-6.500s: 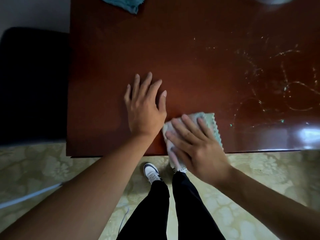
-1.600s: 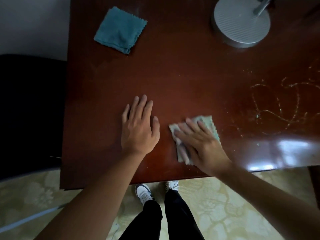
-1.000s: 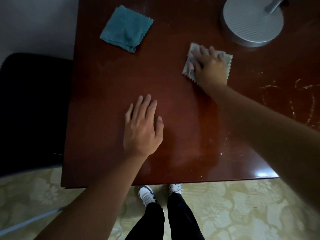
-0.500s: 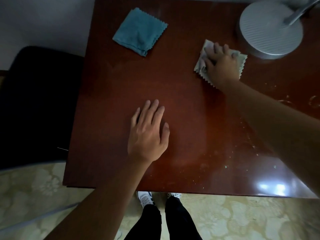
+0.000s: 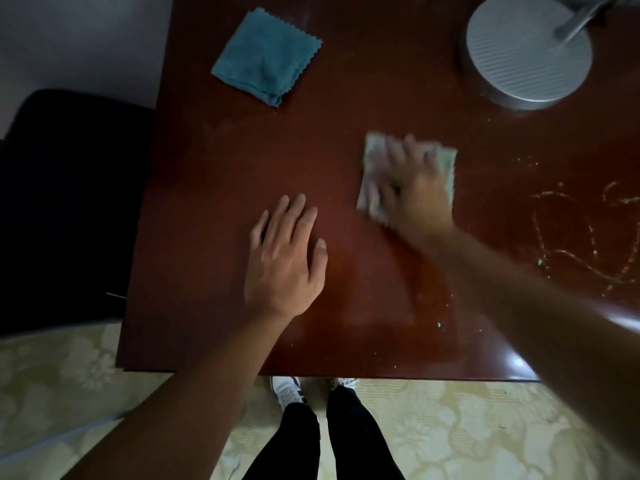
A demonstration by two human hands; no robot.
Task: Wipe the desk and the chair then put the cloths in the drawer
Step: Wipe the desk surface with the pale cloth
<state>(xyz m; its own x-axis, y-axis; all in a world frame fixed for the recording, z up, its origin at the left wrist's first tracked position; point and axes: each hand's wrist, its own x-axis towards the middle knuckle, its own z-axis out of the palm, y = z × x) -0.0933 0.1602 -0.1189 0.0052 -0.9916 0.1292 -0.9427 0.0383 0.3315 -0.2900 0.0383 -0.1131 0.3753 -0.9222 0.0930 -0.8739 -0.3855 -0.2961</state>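
Note:
The dark red desk (image 5: 214,188) fills the upper part of the head view. My right hand (image 5: 412,188), blurred by motion, presses flat on a pale green cloth (image 5: 372,174) near the desk's middle right. Flat on the bare wood to its left rests my left hand (image 5: 282,261), fingers straight, holding nothing. A folded teal cloth (image 5: 265,57) lies at the desk's far left. Left of the desk stands a black chair (image 5: 65,202).
A round silver lamp base (image 5: 526,50) with a thin stem stands at the desk's far right. Pale crumbs and streaks (image 5: 581,237) mark the wood on the right. Below the desk's front edge are patterned floor (image 5: 467,427), my legs and shoes.
My right hand has dragged the pale green cloth from beside the lamp base back toward me. My left hand has stayed in place on the desk.

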